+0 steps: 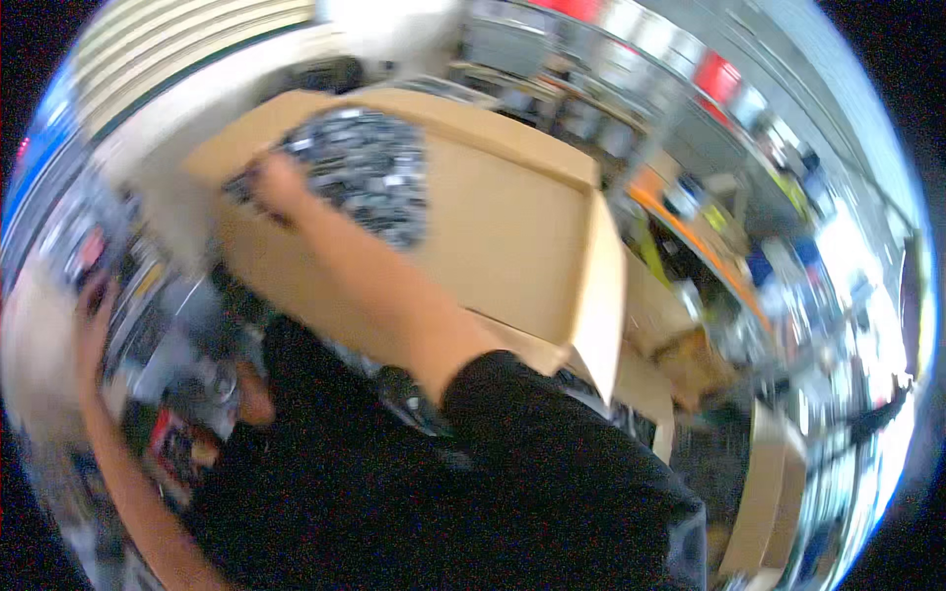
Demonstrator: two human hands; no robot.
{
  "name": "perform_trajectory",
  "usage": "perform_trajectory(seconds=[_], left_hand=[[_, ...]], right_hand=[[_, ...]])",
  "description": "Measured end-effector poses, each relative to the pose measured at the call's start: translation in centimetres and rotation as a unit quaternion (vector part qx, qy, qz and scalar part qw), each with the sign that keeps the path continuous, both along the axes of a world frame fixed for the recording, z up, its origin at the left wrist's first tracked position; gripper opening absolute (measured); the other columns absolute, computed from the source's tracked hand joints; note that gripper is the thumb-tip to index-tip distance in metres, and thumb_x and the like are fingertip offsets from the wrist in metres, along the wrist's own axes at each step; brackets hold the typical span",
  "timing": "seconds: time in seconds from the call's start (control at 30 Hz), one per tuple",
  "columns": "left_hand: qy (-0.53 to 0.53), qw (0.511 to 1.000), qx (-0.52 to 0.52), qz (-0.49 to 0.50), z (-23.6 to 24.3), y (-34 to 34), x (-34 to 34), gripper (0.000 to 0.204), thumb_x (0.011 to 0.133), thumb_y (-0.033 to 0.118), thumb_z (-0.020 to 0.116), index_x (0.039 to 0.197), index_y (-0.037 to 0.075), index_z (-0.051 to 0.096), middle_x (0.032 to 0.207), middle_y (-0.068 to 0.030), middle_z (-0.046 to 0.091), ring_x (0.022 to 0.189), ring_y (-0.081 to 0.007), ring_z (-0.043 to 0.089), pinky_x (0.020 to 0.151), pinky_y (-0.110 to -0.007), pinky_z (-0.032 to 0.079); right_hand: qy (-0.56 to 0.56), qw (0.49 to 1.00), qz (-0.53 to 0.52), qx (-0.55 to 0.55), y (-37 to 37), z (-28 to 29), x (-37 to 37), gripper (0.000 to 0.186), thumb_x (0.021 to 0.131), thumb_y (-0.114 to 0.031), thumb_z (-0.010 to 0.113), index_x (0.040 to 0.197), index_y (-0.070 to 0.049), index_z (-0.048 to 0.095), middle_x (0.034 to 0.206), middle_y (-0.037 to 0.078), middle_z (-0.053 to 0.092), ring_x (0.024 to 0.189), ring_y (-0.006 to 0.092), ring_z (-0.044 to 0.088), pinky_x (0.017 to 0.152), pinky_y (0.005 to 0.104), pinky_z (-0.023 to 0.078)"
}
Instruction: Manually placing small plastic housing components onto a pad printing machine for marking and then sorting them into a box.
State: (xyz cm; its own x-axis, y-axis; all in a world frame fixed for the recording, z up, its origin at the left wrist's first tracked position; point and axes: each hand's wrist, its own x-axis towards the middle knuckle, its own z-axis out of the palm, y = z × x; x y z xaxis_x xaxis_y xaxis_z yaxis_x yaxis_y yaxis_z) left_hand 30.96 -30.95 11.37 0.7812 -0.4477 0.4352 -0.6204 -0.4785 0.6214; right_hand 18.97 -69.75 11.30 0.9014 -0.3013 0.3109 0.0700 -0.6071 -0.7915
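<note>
A large open cardboard box (507, 231) stands in front of me, with a pile of small grey and black pieces (360, 167) in its left part. The pieces are too blurred to name. My right arm reaches across the box, and my right hand (279, 187) is at the left edge of the pile beside some dark pieces. Motion smears its fingers, so a grip cannot be made out. Far to the left, my left hand (95, 303) is raised beside a cluttered surface, near a small pinkish thing (91, 248). Its fingers are blurred too.
Metal shelving (650, 148) with white and red containers runs along the back right, with an orange shelf beam (700, 251) below. Another open carton (769, 492) is at lower right. A ribbed shutter (187, 49) is at upper left. A red printed package (182, 448) lies at lower left.
</note>
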Motion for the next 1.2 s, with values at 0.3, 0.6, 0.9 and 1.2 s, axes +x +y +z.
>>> perform_trajectory(seconds=[0.3, 0.6, 0.9, 1.2], left_hand=[[-0.014, 0.994, 0.097, -0.054, -3.9, -3.9, 6.7, 0.056, 0.101, 0.037, 0.055, 0.143, 0.000, 0.048, 0.145, -0.0173, 0.049, 0.136, -0.0268, 0.044, 0.116, -0.037, 0.029], [0.027, 0.996, 0.046, -0.078, -5.9, -2.5, 11.4, 0.057, 0.100, 0.037, 0.059, 0.140, -0.002, 0.050, 0.144, -0.0158, 0.049, 0.129, -0.0269, 0.049, 0.109, -0.037, 0.039], [0.043, 0.999, 0.014, -0.018, -1.6, -4.5, 1.9, 0.051, 0.098, 0.032, 0.061, 0.135, -0.003, 0.054, 0.136, -0.0165, 0.058, 0.126, -0.0252, 0.052, 0.110, -0.036, 0.036], [0.008, 0.998, 0.001, 0.062, 0.6, -11.1, -3.1, 0.092, 0.071, 0.067, 0.076, 0.130, -0.002, 0.060, 0.124, -0.0215, 0.065, 0.115, -0.0322, 0.063, 0.101, -0.040, 0.047]], right_hand=[[-0.119, 0.967, -0.122, -0.192, -9.2, -7.3, 2.1, 0.030, 0.077, -0.001, 0.060, 0.105, -0.007, 0.068, 0.107, 0.020, 0.066, 0.103, 0.0380, 0.064, 0.089, 0.0462, 0.052], [-0.130, 0.962, -0.105, -0.215, -8.5, -7.4, 2.9, 0.030, 0.078, -0.009, 0.063, 0.107, -0.009, 0.068, 0.111, 0.019, 0.064, 0.098, 0.0376, 0.065, 0.085, 0.0467, 0.053], [-0.065, 0.973, -0.068, -0.213, -6.8, -3.6, 1.8, 0.037, 0.078, -0.015, 0.068, 0.114, -0.021, 0.073, 0.111, 0.009, 0.071, 0.101, 0.0299, 0.068, 0.088, 0.0443, 0.054], [-0.185, 0.943, -0.079, -0.266, -11.1, -3.5, -0.1, 0.033, 0.091, -0.019, 0.069, 0.120, -0.006, 0.063, 0.117, 0.016, 0.068, 0.107, 0.0304, 0.067, 0.092, 0.0402, 0.051]])
